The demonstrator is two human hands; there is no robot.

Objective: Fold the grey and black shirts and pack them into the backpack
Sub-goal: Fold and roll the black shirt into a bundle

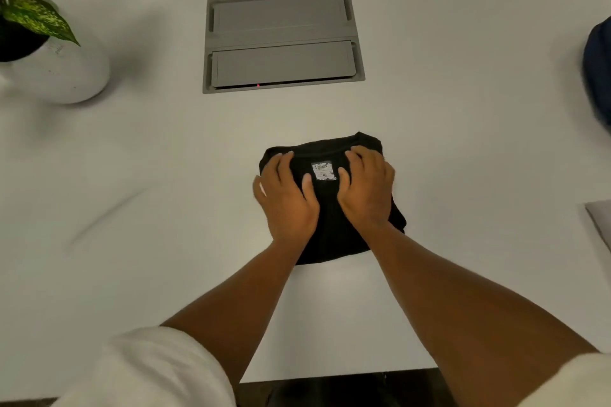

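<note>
Both hands, left hand (287,198) and right hand (366,190), lie spread flat on the folded black shirt (330,235) near the bench's (165,158) front edge. Lifting it carelessly toward the backpack (600,73) at the right edge could spring the folds open.

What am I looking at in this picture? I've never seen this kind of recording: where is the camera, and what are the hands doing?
The camera is worn on a person's head and looks down at a white table. No machine here, just bare hands. The left hand and right hand press flat on a folded black shirt, its label showing between them. Nothing is lifted. Beyond lies a grey hatch set into the table, with a potted plant far left. At the right edge are a dark blue thing, perhaps the backpack, and a grey cloth corner.
</note>
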